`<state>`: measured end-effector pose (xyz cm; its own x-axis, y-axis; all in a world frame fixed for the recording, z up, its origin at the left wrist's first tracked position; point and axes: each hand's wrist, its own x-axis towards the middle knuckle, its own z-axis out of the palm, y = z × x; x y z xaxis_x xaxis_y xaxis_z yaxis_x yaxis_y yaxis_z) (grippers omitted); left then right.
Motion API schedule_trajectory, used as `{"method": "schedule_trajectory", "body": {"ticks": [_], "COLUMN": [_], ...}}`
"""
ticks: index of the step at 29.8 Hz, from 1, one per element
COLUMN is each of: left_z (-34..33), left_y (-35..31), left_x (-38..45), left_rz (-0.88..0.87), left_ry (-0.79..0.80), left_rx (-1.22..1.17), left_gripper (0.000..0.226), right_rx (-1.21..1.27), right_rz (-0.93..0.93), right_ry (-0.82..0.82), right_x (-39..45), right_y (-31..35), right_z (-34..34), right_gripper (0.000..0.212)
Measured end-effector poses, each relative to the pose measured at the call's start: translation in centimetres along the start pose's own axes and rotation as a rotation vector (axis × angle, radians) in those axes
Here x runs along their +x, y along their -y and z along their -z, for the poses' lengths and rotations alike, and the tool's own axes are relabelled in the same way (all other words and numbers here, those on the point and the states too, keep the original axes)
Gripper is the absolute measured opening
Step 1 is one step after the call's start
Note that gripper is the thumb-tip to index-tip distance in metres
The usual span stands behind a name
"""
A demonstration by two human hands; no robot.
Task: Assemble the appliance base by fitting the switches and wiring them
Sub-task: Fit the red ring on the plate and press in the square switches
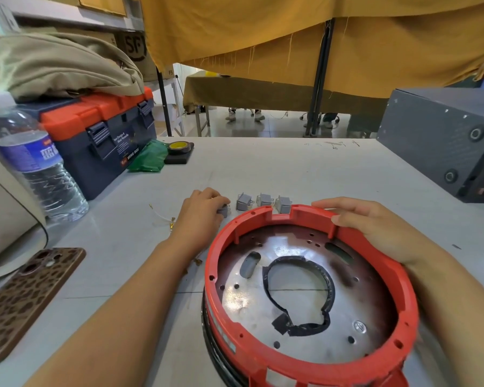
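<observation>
While the right hand [375, 224] steadies the red appliance base [305, 297] by its far rim, fingers laid over the edge and thumb hooked inside, the left hand [201, 210] curls its fingers around the leftmost grey switch [223, 210] on the table [291, 169]. Three more switches [263, 201] stand in a row just beyond the rim, the rightmost touching a notch in it. Judging by this, the work is at its start: no switch is seated yet, and the first is being picked up. The next move probably calls for lifting it, turning its terminals inward and pressing it into a rim slot. Short wires with brass terminals [164, 219] lie left of the hand, ready for wiring. Farther off sit a water bottle [31, 160], a phone [25, 300], a toolbox [101, 135], a tape roll [179, 148] and a grey metal box [444, 141]; none blocks the path to the base.
</observation>
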<state>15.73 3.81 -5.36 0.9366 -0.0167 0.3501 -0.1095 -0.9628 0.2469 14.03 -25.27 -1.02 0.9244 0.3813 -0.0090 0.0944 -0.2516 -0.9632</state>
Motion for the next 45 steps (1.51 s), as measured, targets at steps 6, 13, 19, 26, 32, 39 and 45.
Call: {"method": "schedule_trajectory", "body": {"ticks": [6,13,19,26,32,39,45], "left_z": [0.3,3.0,6.0,7.7,8.5,7.8,7.4], "left_y": [-0.2,-1.9,-4.0,-5.7,-6.4,-6.9,-6.7], "left_x": [-0.6,-1.7,-3.5,-6.8,-9.0,-11.1,-13.0], "left_rz": [0.018,0.031,0.086,0.050,-0.021,-0.066,-0.123], "left_ry": [-0.065,-0.161,-0.048,0.024,0.013,0.001,-0.103], "left_rx": [-0.130,-0.616,-1.089,-1.281,-1.271,-1.222,-0.929], "left_gripper": [0.027,0.037,0.037,0.037,0.038,0.038,0.045], "right_rx": [-0.084,-0.288,-0.394,-0.788,-0.589,-0.592,-0.652], "right_rz": [0.064,0.171,0.185,0.229,0.303,0.278,0.262], "right_ry": [-0.040,-0.205,-0.283,-0.312,0.054,0.346,0.251], "right_x": [0.1,0.1,0.3,1.0,-4.0,-8.1,-8.1], "right_y": [-0.1,0.1,0.5,2.0,5.3,4.8,4.2], "right_z": [0.1,0.3,0.2,-0.4,-3.6,-6.0,-6.2], "right_gripper": [0.024,0.015,0.020,0.017,0.030,0.021,0.022]}}
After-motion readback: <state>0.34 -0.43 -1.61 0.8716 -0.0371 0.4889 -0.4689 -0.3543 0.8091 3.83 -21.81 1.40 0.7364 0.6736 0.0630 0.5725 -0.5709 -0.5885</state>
